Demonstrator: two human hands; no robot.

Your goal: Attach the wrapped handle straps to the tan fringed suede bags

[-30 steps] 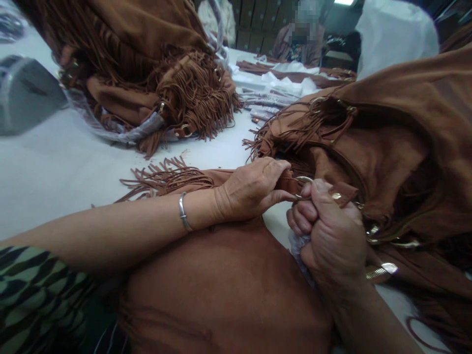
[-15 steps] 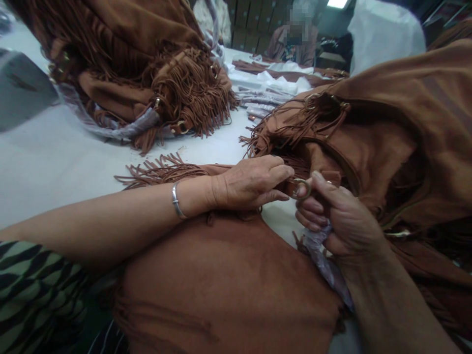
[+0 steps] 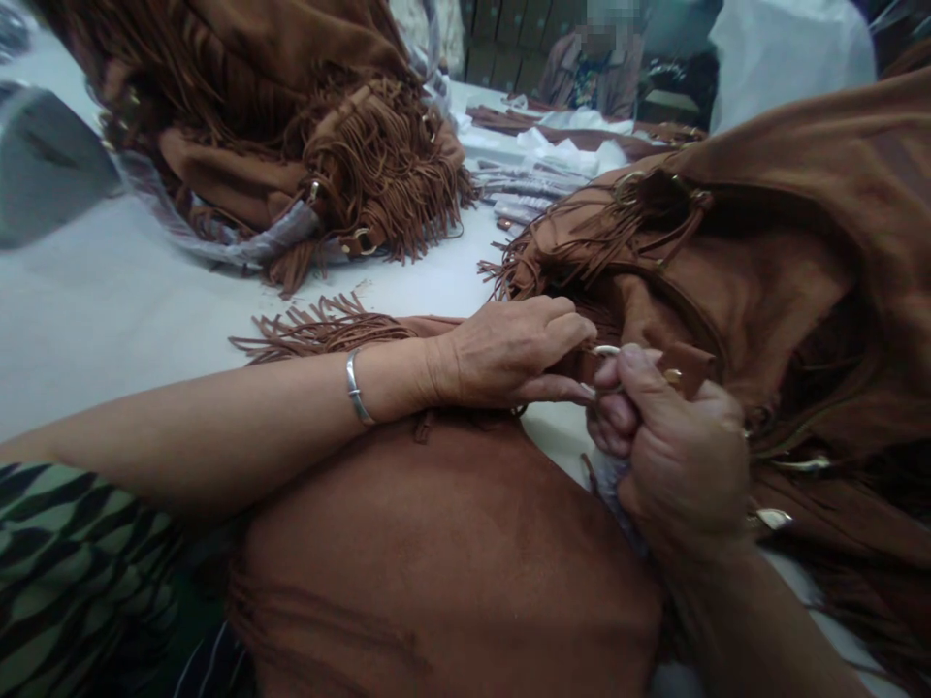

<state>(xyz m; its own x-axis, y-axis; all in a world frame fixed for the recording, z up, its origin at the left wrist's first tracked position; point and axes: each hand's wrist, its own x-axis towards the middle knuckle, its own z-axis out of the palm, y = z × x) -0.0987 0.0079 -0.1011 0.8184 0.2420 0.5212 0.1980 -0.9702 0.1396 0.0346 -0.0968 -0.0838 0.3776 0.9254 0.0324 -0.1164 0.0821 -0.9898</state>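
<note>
A brown suede fringed bag (image 3: 451, 553) lies on its side in front of me. At its upper corner my left hand (image 3: 509, 351) is closed on the brown tab that carries a metal ring (image 3: 606, 350). My right hand (image 3: 673, 441) meets it from the right, fingers curled around a shoulder strap at the ring. The strap's leather end (image 3: 690, 366), with a brass-coloured stud, sticks out above the right knuckles. Clear plastic wrap (image 3: 615, 480) on the strap hangs below that hand. My fingers cover part of the ring, so whether the strap passes through it is hidden.
Another fringed brown bag (image 3: 385, 155) stands at the back left, its strap wrapped in plastic. More brown bags (image 3: 786, 262) are heaped at the right. Wrapped straps (image 3: 534, 179) lie on the white table (image 3: 145, 310). A person (image 3: 593, 73) is across the table.
My right hand has turned and closed further over the ring, and the strap's studded leather end now shows above it. My left hand has shifted slightly right, still at the tab.
</note>
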